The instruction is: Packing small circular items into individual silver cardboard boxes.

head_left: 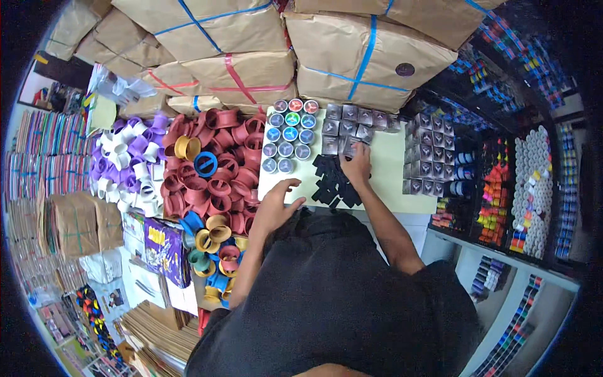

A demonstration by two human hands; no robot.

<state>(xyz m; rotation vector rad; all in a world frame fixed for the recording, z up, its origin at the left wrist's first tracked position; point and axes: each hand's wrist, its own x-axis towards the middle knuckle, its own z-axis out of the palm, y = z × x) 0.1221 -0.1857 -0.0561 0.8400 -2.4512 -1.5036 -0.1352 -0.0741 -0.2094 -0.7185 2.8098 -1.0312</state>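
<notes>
- Brown paper parcels (370, 60): stacked across the back, bound with blue and red straps.
- Shelves (496, 242): along the right side, loaded with spools (532, 182) in white and other colours.
- Table (411, 201): pale yellow top, in front of the parcels.
- Red rings (220, 186): heaped just left of the table; a blue ring (206, 164) and a yellow ring (187, 147) lie on top.
- White and purple rings (119, 148): heaped left of the red ones.
- Box stack (430, 154): small dark boxes in rows at the table's right.
- Round containers (290, 134): grouped on the table's left part, tops in blue, red, green and grey.
- Dark boxes (348, 114): grouped at the table's back, between the round containers and the box stack.
- Black pieces (333, 182): loose pile in front of the dark boxes, beside the right hand.
- Left hand (276, 206): by the table's front left, thumb and fingers apart, holding nothing visible.
- Right hand (357, 164): fingers at the front of the dark boxes; cannot tell whether they are clamped on one.
</notes>
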